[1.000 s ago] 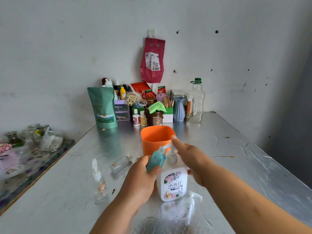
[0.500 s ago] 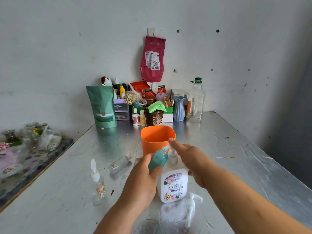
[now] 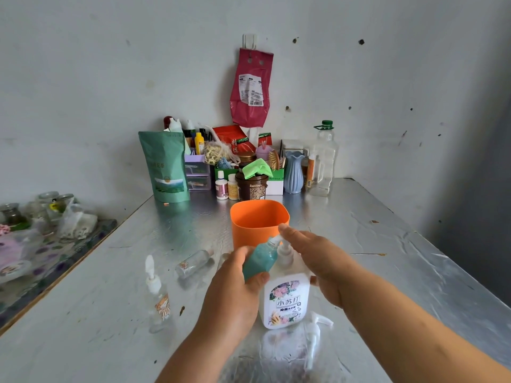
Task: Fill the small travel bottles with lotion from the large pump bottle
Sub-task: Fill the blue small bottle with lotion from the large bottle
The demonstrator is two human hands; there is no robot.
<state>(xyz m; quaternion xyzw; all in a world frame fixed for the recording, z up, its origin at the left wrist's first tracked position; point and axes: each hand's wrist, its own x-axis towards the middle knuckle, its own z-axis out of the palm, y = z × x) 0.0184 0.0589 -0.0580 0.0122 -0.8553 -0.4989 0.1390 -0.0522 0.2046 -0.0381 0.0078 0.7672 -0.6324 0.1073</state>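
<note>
Tilting at ten o'clock of the pump bottle (image 3: pixel 287 299), the teal bottle (image 3: pixel 258 261) is gripped by the left hand (image 3: pixel 232 294) fingers; the right hand (image 3: pixel 318 261) fingers lie straight on the pump (image 3: pixel 285 255). A hard press could squirt lotion past the narrow mouth onto the desk (image 3: pixel 387 258).

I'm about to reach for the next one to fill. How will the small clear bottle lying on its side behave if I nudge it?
The clear bottle lies on its side on the smooth metal table, so it will probably roll or skid. It looks see-through and empty, so likely light. Glass or plastic cannot be told, so handle it gently.
</note>
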